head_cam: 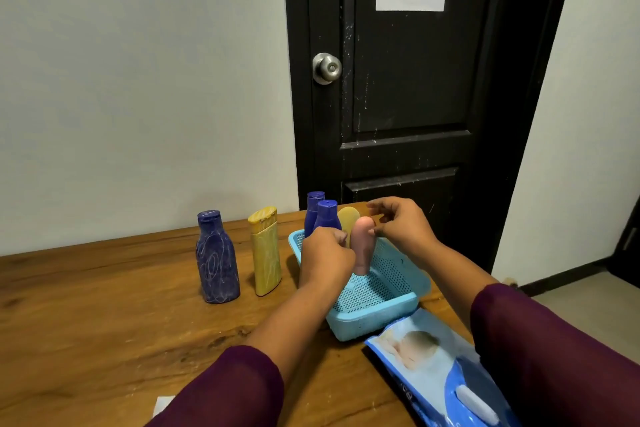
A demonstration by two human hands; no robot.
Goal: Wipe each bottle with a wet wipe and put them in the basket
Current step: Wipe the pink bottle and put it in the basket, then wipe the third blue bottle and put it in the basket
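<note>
Here, what can be seen:
Left hand (323,258): curled into a loose fist over the near-left part of the basket, knuckles up; whether its fingers (341,236) pinch anything I cannot tell.
Right hand (403,225): over the far side of the basket, fingers (379,207) spread and released, just above and beside the top of the pink bottle, not closed on it.
Pink bottle (363,246): between the two hands, upright inside the basket, its base on the mesh floor.
Basket (374,319): light blue with small holes, on the tabletop under both hands.
Two blue bottles in basket (327,215): upright at the far-left corner, beyond the left fingers.
Yellow bottle in basket (348,218): only its rounded top shows, behind the pink bottle.
Blue bottle outside (217,260): well to the left of the left fingers, upright on the tabletop (104,305), with pale scribbles on it.
Yellow bottle outside (266,251): between that blue bottle and the basket, upright, also marked.
Wipes pack (443,367): flat, nearer to the person than the basket, below the right forearm.
Sleeves (228,388): dark purple on both arms.
</note>
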